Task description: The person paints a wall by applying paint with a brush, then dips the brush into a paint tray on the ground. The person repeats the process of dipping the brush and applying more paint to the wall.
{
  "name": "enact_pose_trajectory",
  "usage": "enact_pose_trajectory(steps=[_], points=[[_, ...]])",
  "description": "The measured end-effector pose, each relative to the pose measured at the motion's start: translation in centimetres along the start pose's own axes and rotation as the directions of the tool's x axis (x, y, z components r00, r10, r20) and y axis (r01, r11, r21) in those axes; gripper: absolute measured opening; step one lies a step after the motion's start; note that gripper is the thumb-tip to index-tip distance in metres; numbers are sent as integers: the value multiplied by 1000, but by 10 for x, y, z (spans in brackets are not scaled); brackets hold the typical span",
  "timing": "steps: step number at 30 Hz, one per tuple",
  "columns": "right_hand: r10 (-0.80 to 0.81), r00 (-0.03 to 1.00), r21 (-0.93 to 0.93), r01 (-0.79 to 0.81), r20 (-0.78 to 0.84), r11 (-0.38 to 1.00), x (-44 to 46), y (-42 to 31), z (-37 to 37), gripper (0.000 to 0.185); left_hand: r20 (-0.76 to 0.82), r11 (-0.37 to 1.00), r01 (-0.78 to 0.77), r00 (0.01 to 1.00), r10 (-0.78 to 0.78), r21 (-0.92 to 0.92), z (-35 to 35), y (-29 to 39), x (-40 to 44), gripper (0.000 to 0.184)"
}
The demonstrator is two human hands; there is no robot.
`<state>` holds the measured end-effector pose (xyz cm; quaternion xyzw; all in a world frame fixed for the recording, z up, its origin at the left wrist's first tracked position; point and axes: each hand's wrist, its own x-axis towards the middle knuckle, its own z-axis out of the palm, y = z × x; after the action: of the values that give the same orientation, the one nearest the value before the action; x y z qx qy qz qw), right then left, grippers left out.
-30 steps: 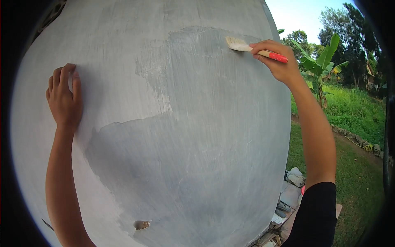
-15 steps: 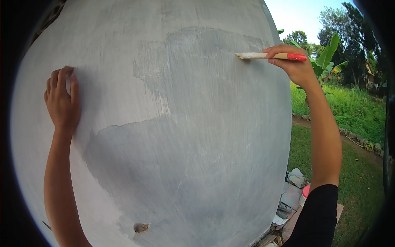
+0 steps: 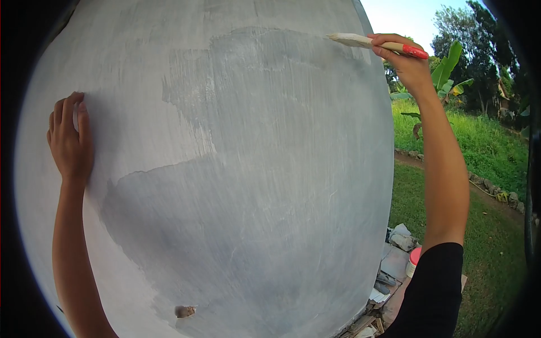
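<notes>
My right hand (image 3: 408, 65) is closed around a paintbrush (image 3: 355, 40) with a pale wooden handle and a red end. The brush points left, its whitish bristles at the upper part of a grey wall (image 3: 270, 186). Whether the bristle tips touch the surface I cannot tell. A darker, wet-looking grey patch spreads below and left of the brush, with streaks and uneven edges against the lighter grey. At the left, my left hand (image 3: 71, 135) rests against the paler wall, fingers bent and thumb a little apart, with nothing visible in it.
Low in the wall is a small hole (image 3: 185, 311). Rubble and tiles (image 3: 396, 262) lie at its foot on the right, beside a tub with a red lid (image 3: 415, 256). Grass (image 3: 484, 248), a stone-edged path and banana leaves (image 3: 448, 63) are further right.
My right hand has moved the brush upward, toward the top edge of the dark patch, and the brush now tilts. The view has shifted slightly; my left hand stays on the wall.
</notes>
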<state>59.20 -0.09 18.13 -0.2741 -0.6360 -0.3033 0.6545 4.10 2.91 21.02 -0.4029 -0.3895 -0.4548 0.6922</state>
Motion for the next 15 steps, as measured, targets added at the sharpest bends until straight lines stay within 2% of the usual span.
enact_pose_trajectory(steps=[1,4,5,6,8,9,10,12,13,15], points=[[8,1000,-73,-6,29,997,5,10,2,15,-9,1000,-6,1000,6,5,1,-1,0,30],[54,995,-50,-49,90,998,-15,22,17,11,-11,1000,-9,1000,9,3,2,-3,0,30],[-30,987,-81,44,161,996,-26,15,16,8,-14,1000,-6,1000,6,5,1,-2,0,30],[-37,987,-80,50,157,996,-31,14,10,8,-12,1000,-12,1000,13,7,1,-2,1,30],[-53,960,-47,68,274,997,-34,14,-3,7,-11,1000,-13,1000,13,17,0,-3,0,30],[36,972,-26,-31,233,999,-29,16,-7,6,-12,999,-18,1000,18,28,2,-5,0,31],[43,972,-21,-40,232,999,-23,15,-7,6,-11,999,-26,1000,27,37,4,-6,-1,31],[-45,999,29,45,-1,999,-8,17,0,5,0,999,-29,1000,29,18,5,-7,-3,32],[-14,999,124,20,-46,992,-3,23,8,5,8,1000,-21,1000,21,-1,4,-8,-4,33],[40,997,150,-30,-66,988,-4,35,21,5,19,1000,-21,1000,21,-5,0,-6,-1,34]])
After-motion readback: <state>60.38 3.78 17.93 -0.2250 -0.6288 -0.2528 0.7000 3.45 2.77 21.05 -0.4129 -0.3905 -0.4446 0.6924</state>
